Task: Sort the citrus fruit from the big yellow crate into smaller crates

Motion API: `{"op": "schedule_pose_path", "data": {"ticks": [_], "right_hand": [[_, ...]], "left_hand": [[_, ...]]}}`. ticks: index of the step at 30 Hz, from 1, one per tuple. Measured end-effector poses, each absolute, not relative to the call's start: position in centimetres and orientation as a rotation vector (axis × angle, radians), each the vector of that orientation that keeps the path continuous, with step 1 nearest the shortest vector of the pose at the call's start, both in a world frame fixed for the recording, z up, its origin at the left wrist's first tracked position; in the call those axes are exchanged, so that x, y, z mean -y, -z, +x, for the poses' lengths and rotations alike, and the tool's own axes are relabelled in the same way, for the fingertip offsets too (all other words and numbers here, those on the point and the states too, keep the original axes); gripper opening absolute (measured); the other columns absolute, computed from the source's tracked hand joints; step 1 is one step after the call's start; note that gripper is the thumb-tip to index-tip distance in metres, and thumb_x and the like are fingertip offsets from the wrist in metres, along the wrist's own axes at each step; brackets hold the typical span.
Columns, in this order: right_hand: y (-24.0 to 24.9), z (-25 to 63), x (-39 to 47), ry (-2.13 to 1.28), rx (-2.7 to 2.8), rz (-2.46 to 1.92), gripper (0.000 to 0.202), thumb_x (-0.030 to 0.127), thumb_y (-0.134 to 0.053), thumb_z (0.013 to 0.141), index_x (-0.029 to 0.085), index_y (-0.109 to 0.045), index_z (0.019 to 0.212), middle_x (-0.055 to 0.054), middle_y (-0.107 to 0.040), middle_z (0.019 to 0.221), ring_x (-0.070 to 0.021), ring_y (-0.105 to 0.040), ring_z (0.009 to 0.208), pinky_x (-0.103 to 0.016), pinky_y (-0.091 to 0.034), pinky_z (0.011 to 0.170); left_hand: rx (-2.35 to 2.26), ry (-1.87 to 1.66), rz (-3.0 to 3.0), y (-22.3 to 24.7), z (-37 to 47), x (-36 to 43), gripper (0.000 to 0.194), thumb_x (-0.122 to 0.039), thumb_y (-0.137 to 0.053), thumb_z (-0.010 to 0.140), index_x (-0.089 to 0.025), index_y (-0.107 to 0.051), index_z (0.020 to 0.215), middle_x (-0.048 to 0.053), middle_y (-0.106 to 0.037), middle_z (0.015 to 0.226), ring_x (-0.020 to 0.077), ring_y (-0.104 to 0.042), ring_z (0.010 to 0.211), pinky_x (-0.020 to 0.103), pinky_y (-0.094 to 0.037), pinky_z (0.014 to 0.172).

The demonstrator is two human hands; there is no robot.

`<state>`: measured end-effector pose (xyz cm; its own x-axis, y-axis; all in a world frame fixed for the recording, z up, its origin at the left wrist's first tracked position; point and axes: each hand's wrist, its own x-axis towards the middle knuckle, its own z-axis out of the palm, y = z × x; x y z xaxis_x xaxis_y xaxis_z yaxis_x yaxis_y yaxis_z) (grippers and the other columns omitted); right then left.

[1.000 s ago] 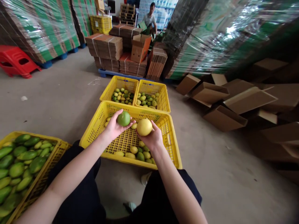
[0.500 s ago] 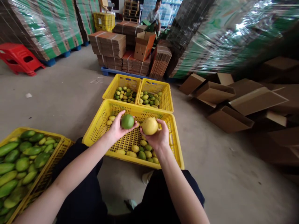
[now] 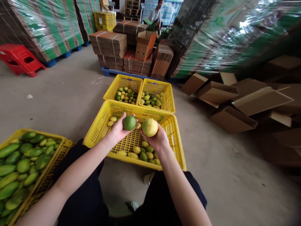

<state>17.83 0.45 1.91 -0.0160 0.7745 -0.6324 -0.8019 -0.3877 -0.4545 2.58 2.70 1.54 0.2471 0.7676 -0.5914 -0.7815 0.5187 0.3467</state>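
My left hand [image 3: 119, 128] is cupped round a green lemon [image 3: 129, 122], held over the large yellow crate [image 3: 94, 129]. In my right hand [image 3: 160, 138] sits a bigger yellow lemon [image 3: 150, 127], its pointed end facing me. The two fruits are side by side, a small gap apart. Below them, yellow and green lemons [image 3: 143, 153] lie along the crate's near side. A few yellow lemons [image 3: 113, 119] rest in its far left corner. The fingers under each fruit are partly hidden.
Two smaller yellow crates [image 3: 173, 97] with green and yellow fruit adjoin the far side. Another yellow crate [image 3: 61, 138], full of mostly green fruit, stands at left. Open cardboard boxes [image 3: 218, 92] lie at right. Flattened cartons [image 3: 109, 44] and a person [image 3: 155, 14] are beyond; a red stool [image 3: 21, 59] stands left.
The yellow lemon has turned a little in my right hand, and the fingers along its right side show less. My left hand keeps its hold on the green lemon, almost unmoved.
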Motion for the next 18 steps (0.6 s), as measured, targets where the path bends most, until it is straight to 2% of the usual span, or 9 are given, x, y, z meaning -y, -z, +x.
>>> {"op": "schedule_pose_path", "data": {"ticks": [3,7,10,14,18], "right_hand": [[-2.5,17.8,-0.2,-1.714,0.007,-1.079,0.023,0.039,-0.051,0.092,0.021,-0.061,0.083,-0.003,-0.069,0.065,-0.02,-0.067,0.061,-0.031,-0.057,0.051],[-3.3,17.7,0.3,-1.642,0.095,-1.094,0.009,0.028,-0.066,0.079,0.022,-0.06,0.08,0.001,-0.068,0.062,-0.0167,-0.063,0.052,-0.024,-0.05,0.043],[-3.4,17.7,0.4,-1.653,0.077,-1.094,0.011,0.032,-0.066,0.078,0.022,-0.061,0.08,0.0,-0.068,0.062,-0.0181,-0.064,0.052,-0.025,-0.049,0.04],[-2.8,17.6,0.0,-1.551,0.019,-1.118,0.008,0.029,-0.066,0.081,0.021,-0.063,0.082,0.001,-0.07,0.066,-0.0179,-0.068,0.058,-0.027,-0.056,0.049],[-1.8,17.7,-0.3,-1.599,0.0,-1.143,0.008,0.028,-0.065,0.083,0.02,-0.063,0.082,0.0,-0.071,0.067,-0.0177,-0.068,0.058,-0.03,-0.059,0.055]], "left_hand": [[-0.769,-1.106,-0.014,-2.0,2.5,-2.5,0.018,-0.029,-0.067,0.088,-0.013,-0.065,0.097,0.008,-0.068,0.076,0.0197,-0.069,0.071,0.03,-0.061,0.065],[-0.829,-1.128,0.014,-2.2,2.1,-2.3,0.013,-0.022,-0.071,0.079,-0.014,-0.063,0.085,0.005,-0.065,0.069,0.0168,-0.067,0.065,0.022,-0.055,0.054],[-0.796,-1.143,0.023,-2.0,1.9,-2.4,0.016,-0.028,-0.065,0.084,-0.012,-0.064,0.085,0.008,-0.067,0.071,0.0178,-0.067,0.066,0.025,-0.056,0.057],[-0.746,-1.09,0.046,-1.6,2.0,-2.5,0.019,-0.029,-0.058,0.091,-0.012,-0.066,0.089,0.009,-0.071,0.077,0.0178,-0.069,0.069,0.027,-0.057,0.063],[-0.751,-1.054,0.069,-1.3,2.1,-2.6,0.026,-0.029,-0.049,0.097,-0.014,-0.066,0.086,0.007,-0.071,0.077,0.018,-0.069,0.069,0.029,-0.059,0.064]]}}
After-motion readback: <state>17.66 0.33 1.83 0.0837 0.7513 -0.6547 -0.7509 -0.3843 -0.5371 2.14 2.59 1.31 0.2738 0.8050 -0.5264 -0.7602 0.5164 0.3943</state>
